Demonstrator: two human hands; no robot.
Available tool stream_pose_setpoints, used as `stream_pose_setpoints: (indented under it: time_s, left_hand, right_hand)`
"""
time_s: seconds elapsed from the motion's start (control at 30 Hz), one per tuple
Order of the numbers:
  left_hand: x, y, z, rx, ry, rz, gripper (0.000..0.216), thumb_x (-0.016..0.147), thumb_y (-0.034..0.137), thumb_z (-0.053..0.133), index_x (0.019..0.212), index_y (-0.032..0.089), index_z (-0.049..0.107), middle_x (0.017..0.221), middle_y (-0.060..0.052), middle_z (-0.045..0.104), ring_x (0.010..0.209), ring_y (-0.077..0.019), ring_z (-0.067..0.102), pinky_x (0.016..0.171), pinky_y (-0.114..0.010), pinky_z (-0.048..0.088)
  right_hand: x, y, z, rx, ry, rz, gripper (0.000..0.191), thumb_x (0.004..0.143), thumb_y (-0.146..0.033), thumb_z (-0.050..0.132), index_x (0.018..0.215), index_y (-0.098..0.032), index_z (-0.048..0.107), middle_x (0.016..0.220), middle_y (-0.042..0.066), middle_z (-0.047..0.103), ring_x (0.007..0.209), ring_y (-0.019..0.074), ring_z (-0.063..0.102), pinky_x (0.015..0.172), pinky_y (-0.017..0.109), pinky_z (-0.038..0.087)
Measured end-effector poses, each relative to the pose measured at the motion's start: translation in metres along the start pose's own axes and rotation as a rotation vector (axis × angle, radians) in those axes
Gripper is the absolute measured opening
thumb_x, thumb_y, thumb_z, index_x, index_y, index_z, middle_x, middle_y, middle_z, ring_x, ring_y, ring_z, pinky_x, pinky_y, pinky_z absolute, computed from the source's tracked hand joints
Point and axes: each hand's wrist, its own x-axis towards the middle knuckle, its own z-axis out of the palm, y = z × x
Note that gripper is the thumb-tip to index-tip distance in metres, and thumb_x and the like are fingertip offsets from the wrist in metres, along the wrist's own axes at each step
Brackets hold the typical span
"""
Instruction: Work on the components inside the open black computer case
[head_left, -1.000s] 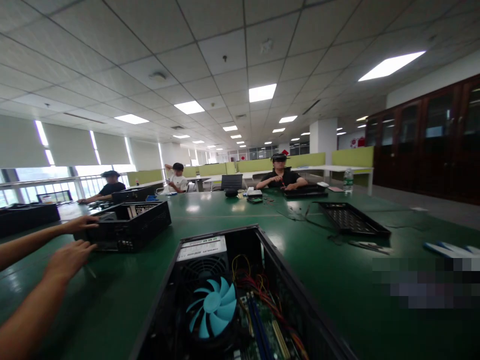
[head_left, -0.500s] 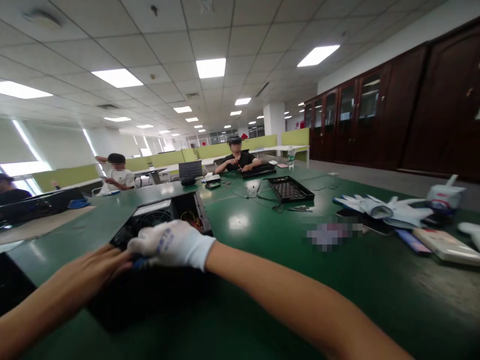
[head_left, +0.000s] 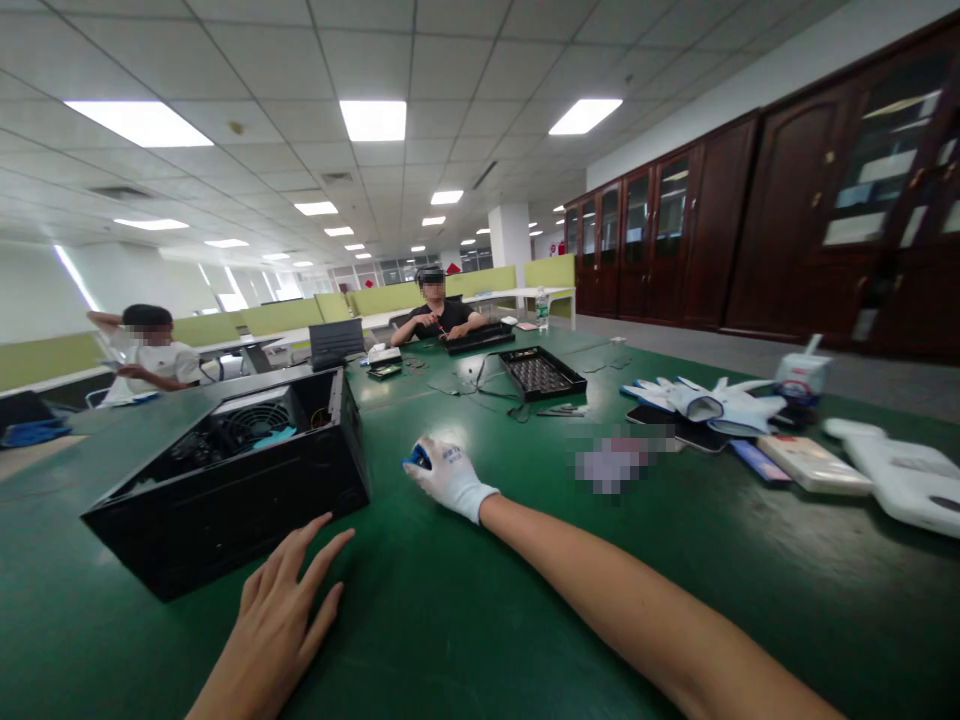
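A black computer case [head_left: 225, 525] lies open on the green table, with a fan and grille [head_left: 259, 420] showing inside its top. A light blue piece [head_left: 276, 437] lies by the fan; its kind is unclear. My left hand [head_left: 289, 605], bare, hovers with spread fingers in front of the case's near side, holding nothing. To the right of the case, my right hand [head_left: 448, 475] wears a white glove with a blue palm. Its fingers are curled round, with a small dark spot showing between them that I cannot make out.
Ahead lies a black perforated panel [head_left: 541, 375] with thin tools [head_left: 562, 411] beside it. Gloves [head_left: 705, 403], a phone [head_left: 686, 430], boxes [head_left: 814, 464] and a drink cup [head_left: 802, 378] stand at right. A co-worker [head_left: 442, 315] sits across the table; another person [head_left: 154, 350] sits at left.
Both hands have come away from the computer case. My right hand moved right over the table, my left hand drew nearer with its fingers spread. The view has swung right.
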Motion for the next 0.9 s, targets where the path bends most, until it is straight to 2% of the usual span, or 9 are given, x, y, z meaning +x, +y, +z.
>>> stream_pose_setpoints:
  time_s: [0.07,0.17,0.37,0.67,0.9]
  left_hand:
    - [-0.006,-0.007,0.007,-0.077,-0.043,-0.052,0.042,0.101,0.040,0.038,0.142,0.036,0.043,0.149,-0.006,0.045,0.133,-0.0291,0.047,0.100,-0.052,0.049]
    - [-0.009,-0.017,0.014,-0.163,-0.112,-0.109,0.037,0.100,0.043,0.040,0.134,0.034,0.052,0.143,-0.006,0.051,0.131,-0.0281,0.049,0.101,-0.052,0.049]
    - [-0.009,-0.016,0.013,-0.260,-0.208,-0.086,0.031,0.099,0.044,0.045,0.120,0.032,0.064,0.129,-0.005,0.061,0.118,-0.0244,0.060,0.100,-0.045,0.053]
    - [-0.001,-0.001,-0.001,-0.259,-0.216,-0.088,0.029,0.098,0.034,0.044,0.117,0.029,0.066,0.127,-0.006,0.062,0.115,-0.0249,0.060,0.094,-0.044,0.054]
    - [0.000,0.001,0.000,-0.276,-0.257,-0.108,0.030,0.099,0.033,0.043,0.121,0.030,0.063,0.129,-0.007,0.060,0.119,-0.0257,0.057,0.096,-0.047,0.051]
  right_hand:
    - [0.000,0.006,0.002,0.020,-0.042,0.033,0.042,0.099,-0.055,0.043,0.114,-0.020,0.062,0.106,0.010,0.070,0.094,0.0247,0.067,0.074,0.033,0.047]
    - [0.004,0.001,0.005,0.056,-0.121,0.014,0.038,0.091,-0.057,0.054,0.106,-0.025,0.066,0.098,0.006,0.072,0.089,0.0244,0.067,0.071,0.032,0.046]
    - [0.004,-0.001,0.003,0.076,-0.142,0.021,0.038,0.091,-0.057,0.052,0.106,-0.024,0.066,0.100,0.008,0.072,0.091,0.0258,0.067,0.074,0.034,0.047]
    - [0.001,0.000,0.004,0.076,-0.121,0.018,0.037,0.092,-0.054,0.053,0.109,-0.023,0.065,0.105,0.008,0.071,0.098,0.0262,0.066,0.080,0.035,0.047]
    - [-0.001,0.001,0.005,0.047,-0.118,0.003,0.038,0.092,-0.055,0.055,0.109,-0.023,0.066,0.102,0.007,0.072,0.095,0.0246,0.066,0.082,0.034,0.047]
